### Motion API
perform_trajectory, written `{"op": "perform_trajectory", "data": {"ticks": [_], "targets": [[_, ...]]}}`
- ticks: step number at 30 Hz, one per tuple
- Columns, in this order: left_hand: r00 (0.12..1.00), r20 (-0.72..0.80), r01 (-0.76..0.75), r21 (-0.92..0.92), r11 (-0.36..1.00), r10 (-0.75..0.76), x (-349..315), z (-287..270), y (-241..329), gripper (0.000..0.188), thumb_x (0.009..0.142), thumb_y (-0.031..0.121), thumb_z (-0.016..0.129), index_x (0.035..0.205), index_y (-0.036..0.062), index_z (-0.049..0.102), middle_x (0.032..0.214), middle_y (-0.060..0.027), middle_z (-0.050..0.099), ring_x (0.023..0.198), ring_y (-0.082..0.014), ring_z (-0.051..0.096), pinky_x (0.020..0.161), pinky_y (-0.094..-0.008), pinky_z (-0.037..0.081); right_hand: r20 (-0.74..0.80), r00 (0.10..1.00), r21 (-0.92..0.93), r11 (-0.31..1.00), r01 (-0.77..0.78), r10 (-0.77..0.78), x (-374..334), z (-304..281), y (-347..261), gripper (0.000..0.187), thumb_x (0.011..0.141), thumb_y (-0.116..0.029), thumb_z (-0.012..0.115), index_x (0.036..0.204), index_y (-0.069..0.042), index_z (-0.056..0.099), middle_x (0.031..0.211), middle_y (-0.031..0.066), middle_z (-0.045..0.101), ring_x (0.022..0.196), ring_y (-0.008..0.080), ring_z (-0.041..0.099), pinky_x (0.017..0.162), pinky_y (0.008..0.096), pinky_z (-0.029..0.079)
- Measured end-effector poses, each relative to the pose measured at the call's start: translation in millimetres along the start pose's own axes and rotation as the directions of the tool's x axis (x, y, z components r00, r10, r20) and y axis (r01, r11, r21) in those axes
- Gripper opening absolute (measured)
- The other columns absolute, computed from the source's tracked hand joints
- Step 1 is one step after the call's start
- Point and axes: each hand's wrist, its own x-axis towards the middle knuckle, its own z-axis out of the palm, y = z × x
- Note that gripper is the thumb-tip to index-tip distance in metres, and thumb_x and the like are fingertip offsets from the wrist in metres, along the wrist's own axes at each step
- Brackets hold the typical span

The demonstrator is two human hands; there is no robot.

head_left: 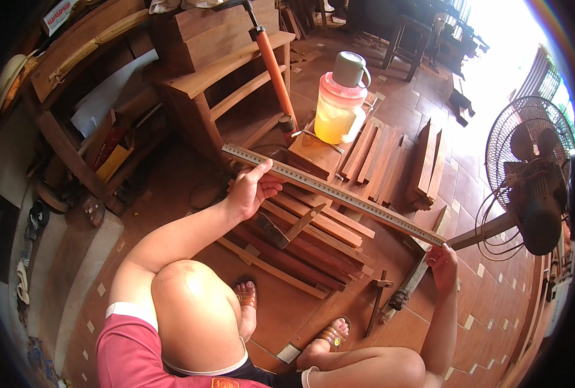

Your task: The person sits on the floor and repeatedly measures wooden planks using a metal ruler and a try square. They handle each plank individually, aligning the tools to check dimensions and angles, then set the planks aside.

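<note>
The measuring strip (339, 193) slants across, left grip (250, 193) pinching it near one end, right grip (443, 265) pinching the other; wooden slats (336, 233) lie below on tiled floor (271, 326); a fan (538, 207) stands rightward.

Jug (336, 115) behind ruler (332, 191) (fan (534, 200) at right)

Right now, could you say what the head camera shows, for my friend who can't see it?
A person's left hand and right hand hold a long ruler slantwise over wooden strips lying on a tiled floor. Beyond it stands a jug of yellow liquid, with a fan off to the right.
</note>
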Motion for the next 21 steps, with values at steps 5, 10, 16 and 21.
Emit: {"op": "perform_trajectory", "data": {"ticks": [5,10,16,21], "targets": [[1.0,0.012,-0.004,0.007,1.0,0.004,1.3,-3.1,-2.0,0.029,0.098,0.033,0.061,0.101,0.0055,0.066,0.091,-0.0113,0.073,0.076,-0.0163,0.068,0.069,-0.0277,0.055,0.006,1.0,0.001,1.0,-0.003,0.003,0.3,-2.4,1.5,0.03,0.098,-0.031,0.055,0.1,-0.004,0.067,0.085,0.0071,0.071,0.076,0.0167,0.066,0.065,0.0302,0.05],[1.0,0.002,-0.003,0.002,1.0,0.003,1.4,-3.2,-1.5,0.027,0.098,0.031,0.061,0.1,0.0052,0.066,0.091,-0.0116,0.073,0.075,-0.0165,0.068,0.068,-0.0278,0.055,0.004,1.0,0.002,1.0,0.009,-0.009,-1.0,1.0,0.1,0.029,0.098,-0.031,0.055,0.101,-0.005,0.068,0.086,0.0069,0.071,0.076,0.0163,0.066,0.065,0.0298,0.05],[1.0,0.008,-0.007,0.003,1.0,0.007,2.2,-4.7,-1.3,0.025,0.098,0.03,0.061,0.098,0.0057,0.066,0.089,-0.0115,0.073,0.073,-0.0166,0.068,0.067,-0.0272,0.055,-0.036,0.999,0.04,0.999,0.01,-0.008,-1.9,5.9,-1.0,0.029,0.098,-0.027,0.055,0.101,0.0,0.066,0.083,0.0099,0.07,0.073,0.0184,0.067,0.063,0.0311,0.051],[0.999,-0.029,-0.016,0.015,1.0,0.017,1.9,-3.3,-1.5,0.022,0.097,0.029,0.062,0.097,0.0079,0.066,0.088,-0.0097,0.073,0.073,-0.016,0.065,0.07,-0.028,0.052,-0.016,1.0,0.039,0.999,0.015,-0.015,-1.2,5.1,-0.4,0.029,0.098,-0.027,0.055,0.101,0.0,0.066,0.082,0.0104,0.07,0.072,0.0186,0.067,0.063,0.0314,0.051]]}}
